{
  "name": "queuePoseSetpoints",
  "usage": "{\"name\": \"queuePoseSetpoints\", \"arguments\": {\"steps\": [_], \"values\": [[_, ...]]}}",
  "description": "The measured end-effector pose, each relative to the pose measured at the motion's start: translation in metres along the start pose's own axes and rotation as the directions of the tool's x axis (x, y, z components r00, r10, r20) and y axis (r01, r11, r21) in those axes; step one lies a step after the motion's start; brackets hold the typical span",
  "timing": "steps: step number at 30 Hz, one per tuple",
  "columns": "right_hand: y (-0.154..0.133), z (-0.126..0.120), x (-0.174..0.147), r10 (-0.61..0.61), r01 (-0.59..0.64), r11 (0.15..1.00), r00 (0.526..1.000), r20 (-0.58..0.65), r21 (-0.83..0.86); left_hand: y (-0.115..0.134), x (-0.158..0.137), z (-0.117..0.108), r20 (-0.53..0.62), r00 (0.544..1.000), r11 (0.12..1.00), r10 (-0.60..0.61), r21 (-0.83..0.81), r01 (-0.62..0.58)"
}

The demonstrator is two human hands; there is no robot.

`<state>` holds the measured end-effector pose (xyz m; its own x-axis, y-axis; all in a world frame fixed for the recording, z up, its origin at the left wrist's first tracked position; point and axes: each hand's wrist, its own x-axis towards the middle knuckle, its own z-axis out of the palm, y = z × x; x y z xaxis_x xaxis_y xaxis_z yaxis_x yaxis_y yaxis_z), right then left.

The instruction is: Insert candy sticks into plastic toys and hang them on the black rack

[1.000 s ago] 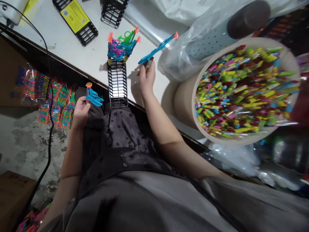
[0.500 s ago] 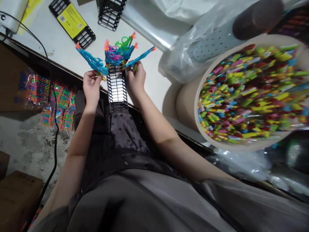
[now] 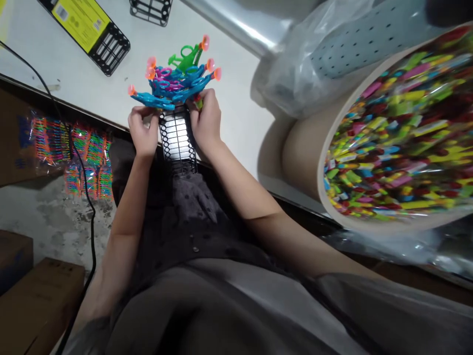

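A black wire rack (image 3: 180, 138) with rows of small loops extends from the table edge towards my lap. At its far end stands a cluster of plastic toys with orange tips: a green toy (image 3: 186, 60), a pink toy (image 3: 162, 74) and several blue ones. My left hand (image 3: 143, 132) is closed, pinching the lower end of a blue toy (image 3: 153, 101) at the rack's left side. On the right side my right hand (image 3: 207, 121) grips the lower end of another blue toy (image 3: 195, 89). The fingertips of both hands are partly hidden.
A large beige tub (image 3: 325, 148) full of colourful wrapped sticks stands at the right. Further black racks, one with a yellow label (image 3: 83, 24), lie at the back. A black cable (image 3: 86, 182) hangs at the left, past bagged colourful pieces (image 3: 90, 153) and cardboard boxes (image 3: 48, 301).
The two blue toys in my hands, splayed outwards before, have swung inwards against the cluster and the rack. The whole view has shifted somewhat.
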<state>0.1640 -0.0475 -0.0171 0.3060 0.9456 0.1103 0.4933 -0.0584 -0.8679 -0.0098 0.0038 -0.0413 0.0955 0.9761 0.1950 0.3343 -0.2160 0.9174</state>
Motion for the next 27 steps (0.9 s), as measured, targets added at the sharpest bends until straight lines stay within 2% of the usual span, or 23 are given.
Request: {"name": "queuePoseSetpoints", "arguments": {"steps": [4,7,13,16,19,23,27], "values": [[0.003,0.001,-0.001,-0.015,0.015,0.999,1.000,0.009,0.037,-0.006,0.004,0.002,0.031,0.999,0.999,0.024,0.047,-0.025],[0.007,0.003,-0.002,-0.026,0.026,0.997,1.000,-0.001,0.069,-0.001,0.006,0.003,0.054,0.998,0.997,0.032,0.069,-0.036],[0.007,0.000,-0.001,-0.022,0.021,0.999,0.999,0.025,0.047,0.011,0.008,0.004,0.017,0.999,0.979,0.034,0.198,-0.037],[0.004,-0.001,0.000,-0.017,0.016,0.999,1.000,0.017,0.049,0.009,0.010,0.004,0.056,0.998,0.982,0.005,0.190,-0.016],[0.000,0.000,0.002,0.002,-0.001,0.998,1.000,-0.020,0.061,0.010,0.012,0.002,0.082,0.996,0.980,0.031,0.192,-0.046],[-0.007,0.004,0.004,0.032,-0.028,0.998,0.996,-0.084,0.056,0.020,0.016,-0.001,0.094,0.994,0.975,0.048,0.214,-0.067],[-0.008,0.007,0.006,0.032,-0.028,0.999,0.996,-0.081,0.039,0.028,0.023,-0.001,0.083,0.996,0.976,0.025,0.215,-0.042]]}}
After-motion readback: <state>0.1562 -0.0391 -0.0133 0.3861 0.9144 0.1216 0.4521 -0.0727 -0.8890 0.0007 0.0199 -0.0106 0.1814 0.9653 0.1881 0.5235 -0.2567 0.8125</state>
